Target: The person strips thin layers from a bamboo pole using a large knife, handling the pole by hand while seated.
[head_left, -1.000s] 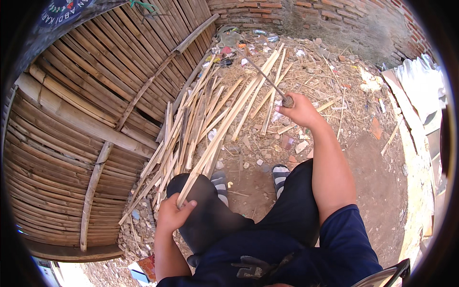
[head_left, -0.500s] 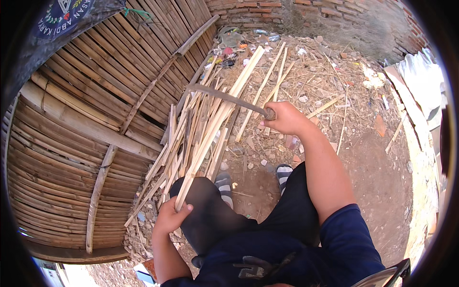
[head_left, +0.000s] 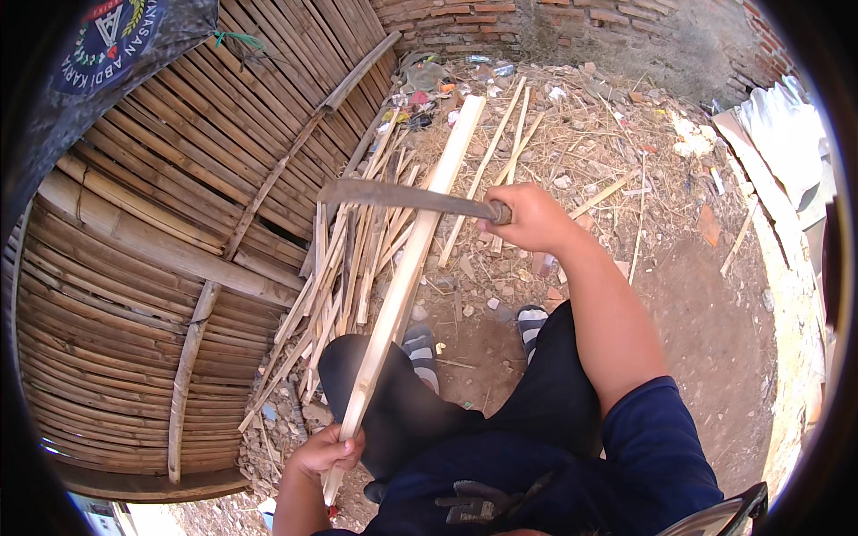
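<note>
My left hand (head_left: 323,450) is closed around the lower end of a long pale bamboo strip (head_left: 393,308), just left of my left knee. From there the strip slants up and away to the right. My right hand (head_left: 534,217) grips the handle of a machete (head_left: 384,195), whose broad dark blade points left and crosses over the strip's upper half. Whether the blade touches the strip, I cannot tell. Beyond my left knee, a heap of loose bamboo strips (head_left: 344,259) lies along the foot of the wall.
A bamboo-slat wall (head_left: 134,348) closes off the left side, with a printed dark banner (head_left: 54,116) at its top. A brick wall (head_left: 617,36) stands at the back. Rubble, scraps and thin sticks (head_left: 500,161) litter the ground. My sandalled feet (head_left: 530,326) stand ahead of me.
My left hand has drawn the strip toward me and lower, away from the heap. In my right hand, the machete has turned so its blade shows broader and sits slightly lower.
</note>
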Action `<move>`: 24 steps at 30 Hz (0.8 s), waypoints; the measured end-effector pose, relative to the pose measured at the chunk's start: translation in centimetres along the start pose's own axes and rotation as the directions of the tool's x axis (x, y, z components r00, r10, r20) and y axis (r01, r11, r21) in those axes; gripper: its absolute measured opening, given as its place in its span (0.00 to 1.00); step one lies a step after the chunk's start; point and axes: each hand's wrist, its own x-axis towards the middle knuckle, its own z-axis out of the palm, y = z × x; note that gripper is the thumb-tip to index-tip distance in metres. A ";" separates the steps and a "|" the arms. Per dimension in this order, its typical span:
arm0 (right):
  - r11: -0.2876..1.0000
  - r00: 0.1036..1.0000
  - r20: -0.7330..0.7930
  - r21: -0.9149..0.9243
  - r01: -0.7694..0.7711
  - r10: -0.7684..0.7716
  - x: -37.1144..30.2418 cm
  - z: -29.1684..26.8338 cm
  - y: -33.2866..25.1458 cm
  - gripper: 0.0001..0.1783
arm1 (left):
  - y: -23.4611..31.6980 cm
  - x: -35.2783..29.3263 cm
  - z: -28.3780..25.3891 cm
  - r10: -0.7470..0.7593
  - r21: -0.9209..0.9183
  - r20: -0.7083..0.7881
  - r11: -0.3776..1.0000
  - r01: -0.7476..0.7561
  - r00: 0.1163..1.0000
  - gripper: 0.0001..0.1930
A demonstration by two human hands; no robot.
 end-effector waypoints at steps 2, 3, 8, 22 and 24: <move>0.963 0.951 -0.162 0.106 -0.249 0.263 0.7 -1.4 2.4 0.20 | -0.6 -0.8 -0.4 -0.016 0.020 0.009 1.000 0.016 1.000 0.21; 0.960 0.943 -0.200 0.141 -0.242 0.267 0.5 -1.2 3.6 0.21 | -0.8 -1.4 -0.4 -0.032 0.034 -0.011 0.999 0.033 0.999 0.22; 0.975 0.977 -0.073 0.107 -0.194 0.202 0.1 -0.6 3.1 0.22 | -1.6 -2.6 0.1 -0.071 -0.024 -0.009 0.997 0.071 0.997 0.23; 0.828 0.884 -0.146 0.444 -0.342 0.444 -0.8 -1.9 2.8 0.20 | -2.8 -2.9 -0.6 -0.041 0.005 -0.127 0.999 0.042 0.991 0.21; 0.860 0.907 -0.149 0.409 -0.306 0.393 -1.1 -2.1 2.6 0.20 | -2.4 -2.2 0.0 -0.021 0.061 -0.232 0.997 0.036 0.972 0.20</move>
